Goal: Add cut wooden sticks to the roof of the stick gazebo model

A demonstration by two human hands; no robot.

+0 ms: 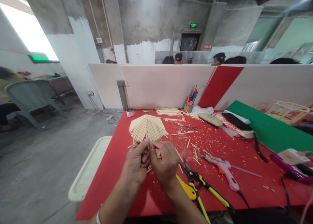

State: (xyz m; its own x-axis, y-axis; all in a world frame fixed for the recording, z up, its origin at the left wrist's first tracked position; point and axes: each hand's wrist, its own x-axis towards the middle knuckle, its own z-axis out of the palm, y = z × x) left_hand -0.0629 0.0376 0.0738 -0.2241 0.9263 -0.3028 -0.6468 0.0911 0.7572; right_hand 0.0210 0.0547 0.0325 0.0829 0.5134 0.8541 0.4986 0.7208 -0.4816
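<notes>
My left hand [137, 161] and my right hand [166, 161] are close together over the red table [102, 191], thumbs and fingertips pinched and meeting. Whatever lies between the fingertips is too small and too covered to make out. Directly beyond them stands a small roof-shaped model [147, 127] of pale wooden sticks, its slats fanning down from a peak. The hands hide its lower front. To the right of my right hand lie yellow-and-black shears [195, 175], blades pointing away, beside a yellow handle [187, 188] partly under my forearm.
A pink glue gun [224, 170] lies at right. Loose sticks [168, 111], cut pieces and crumbs are scattered behind and beside the model. A metal tin [130, 111], pen cup [188, 104], beige case [210, 119] and green board [266, 127] line the back. White partitions [166, 87] stand beyond.
</notes>
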